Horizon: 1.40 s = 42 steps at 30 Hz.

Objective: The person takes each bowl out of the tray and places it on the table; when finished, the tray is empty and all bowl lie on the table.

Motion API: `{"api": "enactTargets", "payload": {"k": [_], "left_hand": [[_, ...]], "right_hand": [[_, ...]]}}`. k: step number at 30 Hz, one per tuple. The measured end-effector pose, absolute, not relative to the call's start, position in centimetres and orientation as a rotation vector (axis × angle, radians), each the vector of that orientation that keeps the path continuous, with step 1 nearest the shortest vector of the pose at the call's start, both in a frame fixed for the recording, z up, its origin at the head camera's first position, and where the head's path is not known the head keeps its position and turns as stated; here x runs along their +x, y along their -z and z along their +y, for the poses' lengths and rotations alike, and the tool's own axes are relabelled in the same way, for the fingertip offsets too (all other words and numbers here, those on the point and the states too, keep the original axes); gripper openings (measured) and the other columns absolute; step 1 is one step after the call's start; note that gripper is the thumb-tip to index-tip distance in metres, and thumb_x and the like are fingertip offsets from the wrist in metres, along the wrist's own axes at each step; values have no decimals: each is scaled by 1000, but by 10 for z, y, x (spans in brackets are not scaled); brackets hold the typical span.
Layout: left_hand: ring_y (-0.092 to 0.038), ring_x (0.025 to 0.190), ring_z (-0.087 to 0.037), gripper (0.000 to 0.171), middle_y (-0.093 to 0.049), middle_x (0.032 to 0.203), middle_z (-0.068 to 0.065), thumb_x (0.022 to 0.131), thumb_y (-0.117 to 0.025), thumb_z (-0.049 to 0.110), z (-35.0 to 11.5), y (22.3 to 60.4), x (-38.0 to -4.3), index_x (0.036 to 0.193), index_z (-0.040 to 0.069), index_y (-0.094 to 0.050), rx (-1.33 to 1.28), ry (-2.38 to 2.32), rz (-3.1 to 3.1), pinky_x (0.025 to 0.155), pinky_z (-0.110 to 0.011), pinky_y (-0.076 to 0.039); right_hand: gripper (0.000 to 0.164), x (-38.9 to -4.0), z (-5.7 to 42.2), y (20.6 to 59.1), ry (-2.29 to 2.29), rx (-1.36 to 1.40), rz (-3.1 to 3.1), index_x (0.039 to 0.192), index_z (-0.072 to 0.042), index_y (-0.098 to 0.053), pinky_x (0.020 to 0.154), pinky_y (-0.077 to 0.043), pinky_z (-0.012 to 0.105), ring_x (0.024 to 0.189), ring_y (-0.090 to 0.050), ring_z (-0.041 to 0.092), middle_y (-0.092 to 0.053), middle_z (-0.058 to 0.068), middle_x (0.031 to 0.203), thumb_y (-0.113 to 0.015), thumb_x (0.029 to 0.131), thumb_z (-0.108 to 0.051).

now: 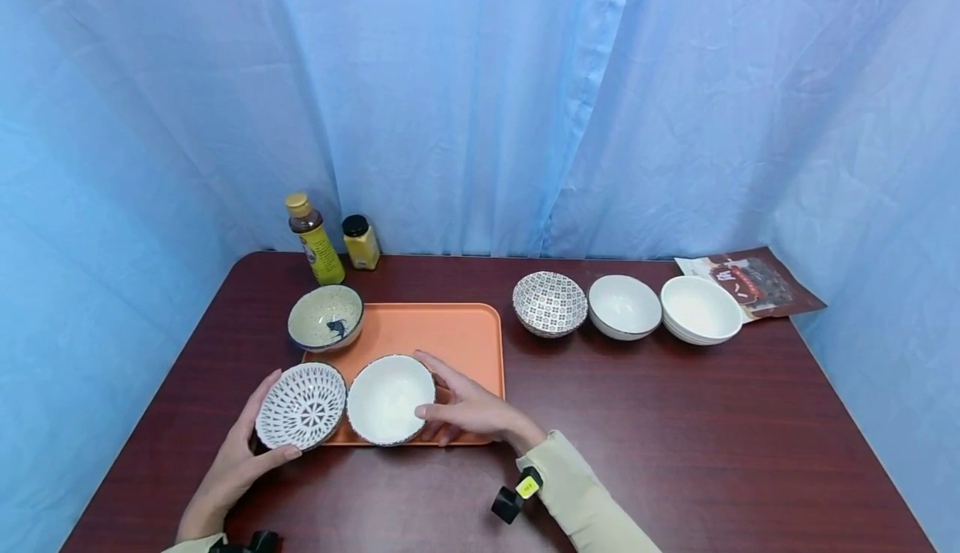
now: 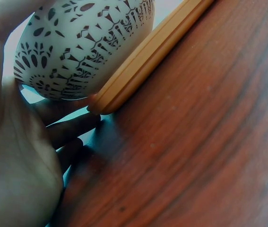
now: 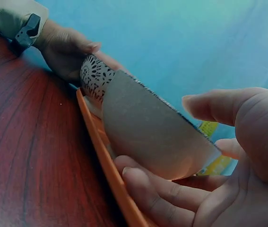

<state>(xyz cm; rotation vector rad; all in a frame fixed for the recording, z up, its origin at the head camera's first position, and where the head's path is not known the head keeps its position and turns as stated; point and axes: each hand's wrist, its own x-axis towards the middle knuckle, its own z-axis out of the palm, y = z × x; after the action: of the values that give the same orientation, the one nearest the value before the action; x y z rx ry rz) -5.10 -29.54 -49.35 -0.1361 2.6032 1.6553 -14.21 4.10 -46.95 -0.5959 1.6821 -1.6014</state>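
Observation:
My left hand (image 1: 234,459) holds a bowl with a dark leaf-like pattern (image 1: 302,407) by its left side, thumb at the near rim. In the left wrist view, fingers reach beneath this patterned bowl (image 2: 84,52) beside the tray's corner. My right hand (image 1: 476,407) grips a plain white bowl (image 1: 390,401) from the right, thumb at the rim. Its fingers lie under the white bowl's side (image 3: 148,127) in the right wrist view. Both bowls are side by side over the front of an orange tray (image 1: 435,328); whether their bases touch it is hidden.
A speckled bowl with a blue motif (image 1: 322,318) overlaps the tray's back left corner. Behind it stand a sauce bottle (image 1: 322,253) and a yellow jar (image 1: 362,246). To the right sit a small-patterned bowl (image 1: 550,304), white bowls (image 1: 624,307), stacked white bowls (image 1: 701,309) and a food packet (image 1: 765,282).

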Motion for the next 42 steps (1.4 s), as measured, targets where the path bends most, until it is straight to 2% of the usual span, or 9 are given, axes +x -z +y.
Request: {"api": "enactTargets", "payload": {"k": [12,15,18,21,24,32,36,39,42], "left_hand": [[-19,124,26,104,-16,168,-13,85,-76,14,-296,493,-51,163,27,-7,-163,-1624,2585,97,-7,-21],[-19,123,25,104,-14,168,-12,85,-75,14,-297,493,-51,163,27,-7,-165,-1634,2571,114,-28,-21],[-18,124,25,105,-13,168,-9,85,-76,14,-297,493,-51,163,27,-7,-165,-1640,2567,118,-46,-19],[-18,125,25,104,-14,168,-3,85,-76,13,-297,494,-51,163,28,-8,-152,-1636,2587,114,-22,-20],[-20,125,25,104,-17,166,2,85,-76,12,-297,496,-51,163,28,-9,-128,-1636,2608,94,-3,-20],[-20,125,25,103,-18,163,12,85,-75,13,-298,498,-50,163,28,-9,-139,-1643,2589,93,-2,-21],[-18,123,25,106,-12,168,-4,84,-76,13,-297,496,-51,163,28,-7,-172,-1651,2553,119,-35,-19],[-17,124,24,107,-10,169,-12,84,-76,13,-297,495,-52,163,28,-6,-188,-1662,2531,114,-64,-14],[-15,137,14,107,-10,169,-13,84,-76,14,-297,494,-52,163,27,-5,-193,-1652,2531,115,-64,-13]], "right_hand": [[83,-144,28,482,1658,-549,1654,162,-29,-13,55,-56,31,67,-65,20,-26,15,160,-62,97,-10],[82,-144,26,484,1666,-546,1644,162,-30,-14,56,-57,33,67,-66,21,-26,15,160,-62,98,-11],[82,-144,27,485,1674,-555,1640,162,-29,-14,58,-58,33,68,-66,21,-25,13,162,-61,98,-10],[81,-145,27,485,1694,-554,1630,162,-27,-15,60,-58,33,73,-67,20,-26,14,161,-60,98,-8],[80,-146,26,486,1722,-550,1618,162,-24,-17,61,-59,33,82,-67,20,-33,18,158,-59,97,-5],[78,-146,27,488,1789,-529,1622,161,-20,-21,64,-60,36,91,-66,21,-35,23,157,-59,96,-1],[80,-145,31,485,1833,-493,1661,161,-19,-21,64,-60,40,94,-67,25,-36,24,156,-59,94,1],[80,-145,36,482,1847,-484,1697,161,-18,-21,64,-61,42,104,-65,29,-35,23,157,-59,93,1],[80,-146,40,478,1857,-492,1723,161,-16,-21,65,-61,44,114,-61,32,-35,22,158,-60,92,0]]}}
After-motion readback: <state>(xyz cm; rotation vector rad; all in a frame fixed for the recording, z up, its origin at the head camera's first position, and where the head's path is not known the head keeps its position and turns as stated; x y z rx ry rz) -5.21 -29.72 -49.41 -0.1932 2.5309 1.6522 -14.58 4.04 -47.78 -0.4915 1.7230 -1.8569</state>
